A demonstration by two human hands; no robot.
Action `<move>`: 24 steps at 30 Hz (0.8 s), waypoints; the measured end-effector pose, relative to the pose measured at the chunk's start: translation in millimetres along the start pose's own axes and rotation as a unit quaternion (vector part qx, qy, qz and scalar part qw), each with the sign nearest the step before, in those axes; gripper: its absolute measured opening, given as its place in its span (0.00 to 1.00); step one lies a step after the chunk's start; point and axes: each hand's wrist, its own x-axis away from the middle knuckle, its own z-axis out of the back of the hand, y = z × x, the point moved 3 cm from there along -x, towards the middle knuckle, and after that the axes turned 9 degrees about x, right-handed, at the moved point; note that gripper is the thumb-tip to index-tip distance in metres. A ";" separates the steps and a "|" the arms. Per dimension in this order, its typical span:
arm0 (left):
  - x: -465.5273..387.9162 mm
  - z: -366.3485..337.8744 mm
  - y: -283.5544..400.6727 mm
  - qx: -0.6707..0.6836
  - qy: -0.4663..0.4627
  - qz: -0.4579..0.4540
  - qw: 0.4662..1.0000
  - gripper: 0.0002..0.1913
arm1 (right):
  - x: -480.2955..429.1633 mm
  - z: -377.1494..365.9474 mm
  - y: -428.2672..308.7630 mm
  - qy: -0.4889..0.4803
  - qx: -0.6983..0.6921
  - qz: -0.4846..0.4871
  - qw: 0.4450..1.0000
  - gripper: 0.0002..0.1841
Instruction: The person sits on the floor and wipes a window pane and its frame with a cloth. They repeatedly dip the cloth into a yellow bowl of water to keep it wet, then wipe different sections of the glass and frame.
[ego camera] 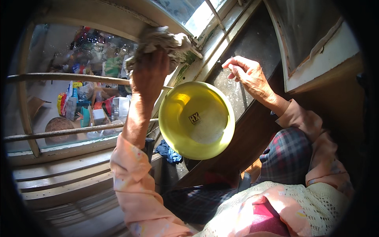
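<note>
My left hand (151, 66) grips a crumpled greyish cloth (165, 40) and presses it near the window's frame, above the upper metal bar (71, 78). The hand and cloth are slightly blurred. To the right, my right hand (250, 77) hovers over a dark, speckled ledge (260, 44); its fingers are loosely bent, with nothing visible in them. Between and below both hands stands a yellow-green plastic basin (207, 112) with printing on its bottom. It appears to hold little or nothing; whether clear water lies in it I cannot tell.
Behind the window glass (47, 59) lie many mixed household items, including a woven basket (59, 130). A lower metal bar (80, 130) crosses the window. A blue cloth (168, 151) lies beside the basin. An open white-framed window sash (319, 65) juts in at right. My plaid-covered knee (285, 154) is close by.
</note>
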 end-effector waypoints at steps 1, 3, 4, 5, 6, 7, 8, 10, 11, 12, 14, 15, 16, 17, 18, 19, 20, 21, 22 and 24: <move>3.8 -10.7 12.4 0.011 -0.033 -0.001 0.999 0.11 | 1.5 -1.0 -1.8 -0.004 -0.008 -0.005 1.000 0.11; 2.8 -26.7 31.0 0.024 -0.049 0.009 0.998 0.08 | 5.3 -4.5 -8.3 -0.027 0.012 0.023 0.999 0.10; 3.9 -30.9 34.5 0.058 -0.073 0.012 0.996 0.07 | 6.8 -5.7 -11.0 -0.036 0.020 0.028 0.999 0.10; 2.8 -31.7 36.2 0.088 -0.084 0.010 0.993 0.05 | 8.0 -6.1 -12.5 -0.041 0.034 0.014 0.998 0.10; 0.5 -29.5 34.4 0.118 -0.095 0.006 0.988 0.04 | 8.9 -5.5 -15.8 -0.034 0.015 0.032 0.999 0.10; -1.7 -22.5 27.7 0.090 -0.082 0.013 0.992 0.04 | 9.9 -5.0 -18.5 -0.029 0.015 0.043 0.999 0.10; -4.0 -12.9 17.1 0.063 -0.069 0.019 0.995 0.04 | 10.6 -3.9 -20.4 -0.023 0.016 0.046 0.999 0.10; -9.0 20.9 -9.9 0.077 0.139 0.005 0.987 0.03 | 11.7 -2.3 -24.7 -0.015 0.004 0.068 0.998 0.10; -11.2 29.6 -25.5 0.004 0.070 0.022 0.997 0.07 | 12.0 -2.4 -25.4 -0.016 -0.006 0.055 0.998 0.10; -11.1 46.8 -45.5 0.001 0.139 0.042 0.989 0.09 | 12.0 -2.8 -27.0 -0.024 0.000 0.054 0.998 0.10; -13.4 62.3 -75.0 -0.034 0.148 0.076 0.986 0.10 | 10.7 -3.3 -31.9 -0.027 -0.001 0.070 0.997 0.11; -12.6 63.6 -84.7 -0.035 0.150 0.115 0.981 0.10 | 9.2 -3.8 -35.0 -0.024 -0.007 0.087 0.996 0.12; -13.8 56.7 -81.7 -0.024 0.152 0.082 0.985 0.10 | 6.8 -4.2 -38.5 -0.022 -0.013 0.106 0.994 0.13; -14.1 45.0 -71.2 -0.006 0.174 0.075 0.982 0.10 | 4.5 -4.7 -41.3 -0.029 -0.027 0.117 0.992 0.16; -7.8 30.6 -53.8 0.015 0.184 0.077 0.980 0.07 | 2.7 -4.1 -43.8 -0.015 -0.019 0.119 0.993 0.12; -9.0 10.1 -33.0 0.040 0.125 0.084 0.988 0.06 | 0.5 -4.1 -48.8 -0.008 -0.031 0.156 0.987 0.09; -9.1 -5.6 -16.3 0.059 0.069 0.099 0.991 0.05 | -1.1 -5.5 -51.5 -0.013 -0.032 0.149 0.988 0.09; -6.2 -10.8 -4.6 0.129 0.098 0.091 0.983 0.05 | -2.6 -4.9 -54.2 -0.006 -0.045 0.162 0.986 0.08; -2.4 -9.4 0.2 0.134 0.128 0.061 0.981 0.04 | -7.0 -8.9 -54.6 0.000 -0.050 0.157 0.986 0.08; -7.5 -0.5 10.5 0.171 0.144 0.055 0.973 0.04 | -15.4 -13.2 -54.6 0.043 0.055 0.132 0.989 0.08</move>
